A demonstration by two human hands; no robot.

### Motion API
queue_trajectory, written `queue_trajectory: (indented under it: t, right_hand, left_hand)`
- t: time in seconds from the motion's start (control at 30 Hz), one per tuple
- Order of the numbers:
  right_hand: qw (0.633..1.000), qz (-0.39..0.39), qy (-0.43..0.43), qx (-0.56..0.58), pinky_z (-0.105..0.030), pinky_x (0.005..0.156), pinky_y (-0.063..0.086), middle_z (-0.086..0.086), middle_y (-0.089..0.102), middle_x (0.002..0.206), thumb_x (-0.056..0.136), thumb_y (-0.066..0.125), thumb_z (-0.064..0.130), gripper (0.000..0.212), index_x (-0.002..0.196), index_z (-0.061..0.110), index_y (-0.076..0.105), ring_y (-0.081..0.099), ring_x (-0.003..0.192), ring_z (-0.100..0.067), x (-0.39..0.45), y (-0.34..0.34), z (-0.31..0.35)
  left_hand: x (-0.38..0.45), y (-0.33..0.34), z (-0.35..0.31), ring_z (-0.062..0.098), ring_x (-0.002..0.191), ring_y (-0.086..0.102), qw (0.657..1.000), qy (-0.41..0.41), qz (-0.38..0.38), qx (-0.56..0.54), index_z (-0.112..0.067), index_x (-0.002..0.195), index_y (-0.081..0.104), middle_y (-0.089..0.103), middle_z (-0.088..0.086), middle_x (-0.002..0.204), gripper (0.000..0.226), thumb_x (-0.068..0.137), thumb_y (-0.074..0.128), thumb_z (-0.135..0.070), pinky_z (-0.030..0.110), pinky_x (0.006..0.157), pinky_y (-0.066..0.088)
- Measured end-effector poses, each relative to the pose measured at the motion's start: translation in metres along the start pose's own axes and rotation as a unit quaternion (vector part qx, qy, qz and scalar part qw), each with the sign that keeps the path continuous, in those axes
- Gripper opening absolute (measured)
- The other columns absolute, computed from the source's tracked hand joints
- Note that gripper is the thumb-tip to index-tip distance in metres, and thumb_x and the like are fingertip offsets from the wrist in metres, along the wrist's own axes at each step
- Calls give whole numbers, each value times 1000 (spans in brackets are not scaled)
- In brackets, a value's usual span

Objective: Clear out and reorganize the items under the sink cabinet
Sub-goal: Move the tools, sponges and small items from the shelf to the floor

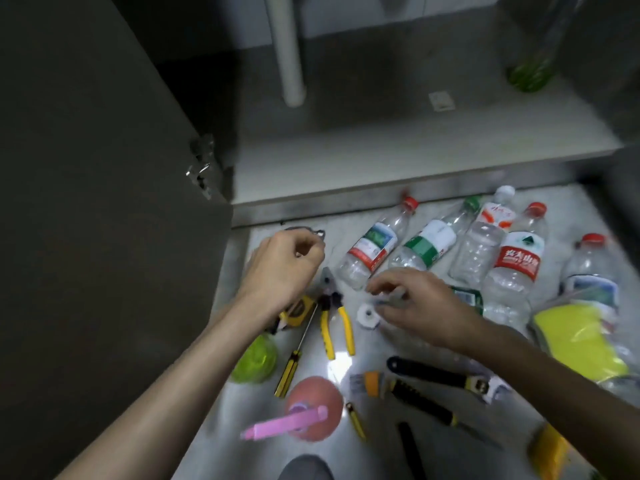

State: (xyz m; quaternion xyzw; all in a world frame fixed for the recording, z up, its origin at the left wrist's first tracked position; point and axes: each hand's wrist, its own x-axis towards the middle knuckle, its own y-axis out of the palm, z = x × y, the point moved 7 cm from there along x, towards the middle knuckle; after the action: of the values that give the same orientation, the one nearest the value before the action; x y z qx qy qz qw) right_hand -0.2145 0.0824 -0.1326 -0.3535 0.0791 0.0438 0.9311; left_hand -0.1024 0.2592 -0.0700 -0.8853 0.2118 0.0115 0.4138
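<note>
The pliers point(332, 317) have yellow handles and dark grey jaws. The screwdriver point(289, 374) handle is striped yellow and black. A clear bottle point(516, 271) wears a red label and red cap; another bottle point(424, 245) has a green-and-white label. The sponge point(581, 337) is bright yellow, the clip point(284, 424) pink.

Ahead of my left hand point(284, 268) the cabinet floor point(381, 143) lies bare, barred only by the white pipe point(289, 57) and, far right, a green bottle point(528, 69). The open door point(104, 202) walls off its left side. My right hand point(419, 306) is hemmed in by plastic bottles point(478, 251) ahead, yellow sponge point(581, 337) to its right, pliers point(332, 313) between both hands, and wrench point(443, 375) behind.
</note>
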Motion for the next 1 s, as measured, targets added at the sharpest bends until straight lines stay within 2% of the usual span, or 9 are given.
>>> queue_trajectory:
  t: [0.13,0.23,0.3,0.4,0.5,0.67,0.83,0.93,1.0]
  right_hand:
    - [946,-248,103,183,-25,84,54,3,73,91,90,68,4,24,96,27,71,69,89,-18,30,-116,-77]
    - [881,-406,167,179,-34,88,53,0,69,93,88,66,5,24,110,16,68,66,92,-21,39,-210,-128]
    - [853,-457,214,129,-38,96,53,-3,69,103,84,69,12,37,120,14,65,67,100,-24,45,-272,-153]
    - [865,-429,254,54,-43,102,50,-9,68,121,82,78,31,54,129,11,60,64,113,-31,79,-349,-172]
    - [871,-405,267,77,-38,105,49,-8,65,129,75,83,45,74,136,12,58,62,119,-28,133,-400,-182]
    - [864,-418,245,140,-38,108,47,-6,59,137,73,90,32,82,142,14,50,57,127,-27,216,-446,-199]
    - [837,-502,209,62,-32,97,52,0,67,124,63,89,47,73,125,23,60,64,114,-23,207,-439,-190]
    - [860,-492,123,57,-32,89,54,6,69,111,62,88,53,65,113,21,63,67,103,-16,173,-402,-151]
    - [888,-441,76,105,-30,89,55,7,72,105,66,88,48,62,115,18,66,69,99,-10,140,-366,-123]
  left_hand:
    - [59,39,-50,26,83,68,993,53,28,104,-31,76,66,73,-5,81,26,89,49,-46,39,76,56]
    - [98,68,-95,27,91,66,984,100,29,144,-30,87,66,73,-3,92,19,88,51,-41,36,77,55]
    - [119,85,-122,26,97,66,978,129,31,159,-32,102,66,72,-3,103,20,90,52,-40,35,78,53]
    - [153,102,-155,24,110,61,971,174,21,164,-31,124,60,65,-2,124,32,95,50,-39,36,85,50]
    - [188,111,-176,24,125,50,963,208,5,171,-28,137,52,54,0,136,43,94,49,-36,37,95,45]
    - [235,119,-186,28,122,49,955,226,13,191,-23,133,54,53,5,130,40,95,49,-35,43,99,45]
    - [239,115,-177,30,116,56,962,240,-20,131,-22,126,59,60,5,122,37,90,57,-30,43,95,48]
    - [227,105,-175,26,112,59,969,241,-41,42,-22,127,58,61,1,121,44,86,60,-36,41,93,50]
    - [210,102,-178,20,114,58,970,240,-34,-19,-22,137,52,58,0,127,64,79,61,-49,37,95,48]
